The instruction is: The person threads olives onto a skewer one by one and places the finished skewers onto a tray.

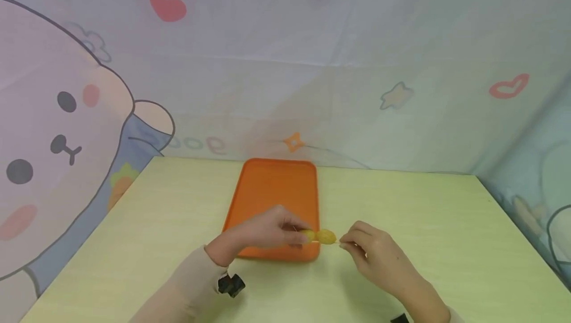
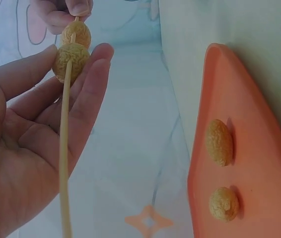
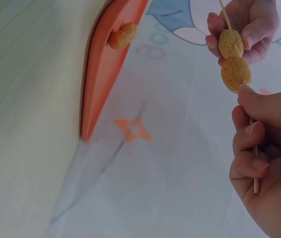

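Two wrinkled golden-brown balls (image 3: 236, 74) are threaded close together on a thin wooden skewer (image 2: 65, 148). My left hand (image 1: 272, 226) pinches the ball farther from my right hand (image 2: 71, 62) between thumb and fingers, over the right side of the orange tray. A long bare length of skewer runs back past the left palm. With thumb and fingers, my right hand (image 1: 376, 253) grips the skewer's other end just beyond the second ball (image 1: 326, 237), to the right of the tray. In the right wrist view a short skewer end sticks out below the curled fingers.
The orange tray (image 1: 276, 189) lies on the pale yellow-green table (image 1: 401, 204). Two more wrinkled balls, one oval (image 2: 220, 142) and one rounder (image 2: 224, 204), rest on it, hidden in the head view. A printed cloth backdrop (image 1: 267, 65) rises behind the table.
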{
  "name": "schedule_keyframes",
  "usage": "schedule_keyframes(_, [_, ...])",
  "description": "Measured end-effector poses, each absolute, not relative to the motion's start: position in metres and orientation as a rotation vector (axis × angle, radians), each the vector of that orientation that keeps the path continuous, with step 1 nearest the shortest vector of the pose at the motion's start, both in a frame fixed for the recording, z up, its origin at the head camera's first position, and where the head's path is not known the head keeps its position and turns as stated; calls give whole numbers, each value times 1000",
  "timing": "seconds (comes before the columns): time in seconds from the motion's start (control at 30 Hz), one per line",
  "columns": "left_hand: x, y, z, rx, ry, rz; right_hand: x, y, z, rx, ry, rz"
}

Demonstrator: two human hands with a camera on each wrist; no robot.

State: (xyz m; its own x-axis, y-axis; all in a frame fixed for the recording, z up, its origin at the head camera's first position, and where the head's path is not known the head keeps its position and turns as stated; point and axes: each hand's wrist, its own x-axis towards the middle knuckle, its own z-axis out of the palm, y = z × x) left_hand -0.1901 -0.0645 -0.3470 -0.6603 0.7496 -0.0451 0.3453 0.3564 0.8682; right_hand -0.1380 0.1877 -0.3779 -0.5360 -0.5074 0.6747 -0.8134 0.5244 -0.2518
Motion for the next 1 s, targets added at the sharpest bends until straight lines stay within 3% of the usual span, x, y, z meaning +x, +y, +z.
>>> schedule_keyframes(0.63, [-205, -98, -321, 876, 2328, 1343, -143, 226, -358, 1043, -2089, 808])
schedule_keyframes(1.0, [-223, -115, -347, 727, 2439, 1432, -140, 258, -335, 930, -2057, 751])
